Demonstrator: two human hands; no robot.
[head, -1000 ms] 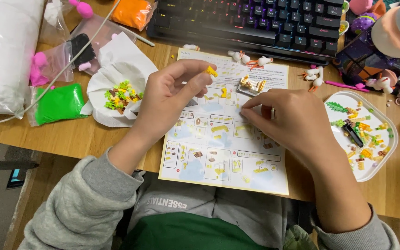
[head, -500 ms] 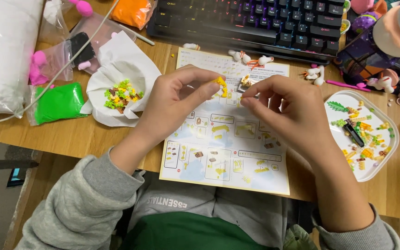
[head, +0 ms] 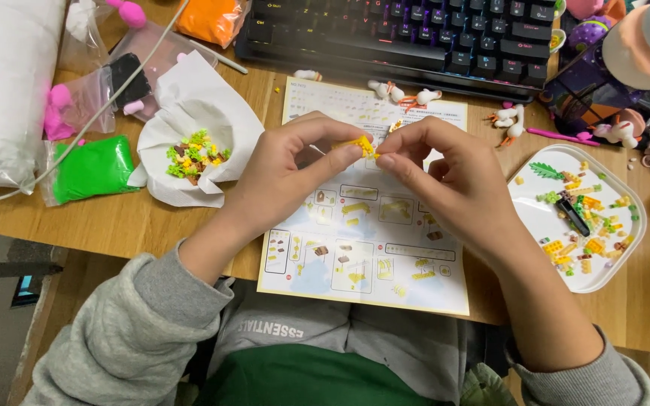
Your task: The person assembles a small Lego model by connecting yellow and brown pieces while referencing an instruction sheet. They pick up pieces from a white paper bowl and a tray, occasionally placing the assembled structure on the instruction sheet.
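Both hands are meeting over the middle of the instruction sheet [head: 362,240]: the left hand [head: 283,177] is pinching a small yellow brick piece [head: 361,143] between thumb and forefinger, and the right hand [head: 445,184] is closing narrow fingertips on its right end, steadying it just above the diagrams for comparison. A white tray [head: 630,248] of loose bricks is sitting at the right on the counter [head: 152,222], within reach.

Person: grey fleece sweatshirt, ribbed cuffs pushed up both forearms; green garment at the lap; left hand [head: 280,177] and right hand [head: 453,188] bare.
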